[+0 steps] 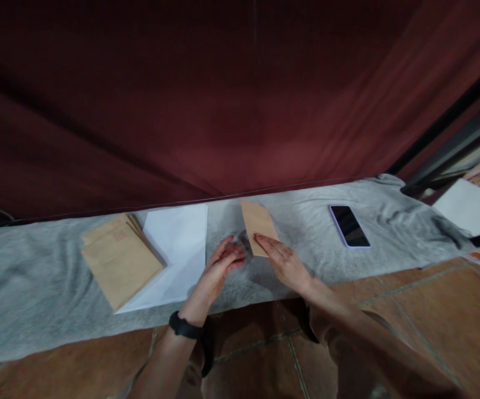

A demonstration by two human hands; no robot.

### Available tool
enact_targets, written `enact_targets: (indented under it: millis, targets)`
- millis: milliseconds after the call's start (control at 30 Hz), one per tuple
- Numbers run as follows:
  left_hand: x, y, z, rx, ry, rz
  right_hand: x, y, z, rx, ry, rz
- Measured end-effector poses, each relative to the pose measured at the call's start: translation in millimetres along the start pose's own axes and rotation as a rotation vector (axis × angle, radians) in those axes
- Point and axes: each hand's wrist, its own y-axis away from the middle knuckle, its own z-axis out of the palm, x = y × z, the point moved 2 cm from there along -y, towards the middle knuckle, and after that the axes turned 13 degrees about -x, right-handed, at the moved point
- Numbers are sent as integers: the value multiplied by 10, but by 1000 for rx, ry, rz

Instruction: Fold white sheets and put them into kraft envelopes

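My right hand (285,261) lies flat, fingers on the near end of a brown envelope (258,220) in the middle of the grey cloth (36,271). My left hand (222,265), loosely open and holding nothing, is just beside it.

A black band (185,327) circled the person's left wrist, smooth and snug like a watch strap or fitness tracker, though its face did not show. The left forearm was bare. The right forearm was bare near the wrist, and lower down it was too dim to tell skin from sleeve. The left hand (222,261) and right hand (285,263) were bare.
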Motion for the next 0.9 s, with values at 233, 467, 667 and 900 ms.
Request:
enact_targets:
  millis: [233, 467, 667, 900]
  targets:
    - [-55, -87, -37, 114, 87, 54, 4, 9, -103, 364, -663, 413]
    - [-38, -169, -96, 201, 303, 112, 17, -84, 110, 439, -1199, 591]
    - [-25, -229, -200, 307, 197, 223, 77, -95, 131, 342, -1377, 611]
    - [100, -209, -302, 367, -68, 348, 396, -24, 2, 166, -1375, 662]
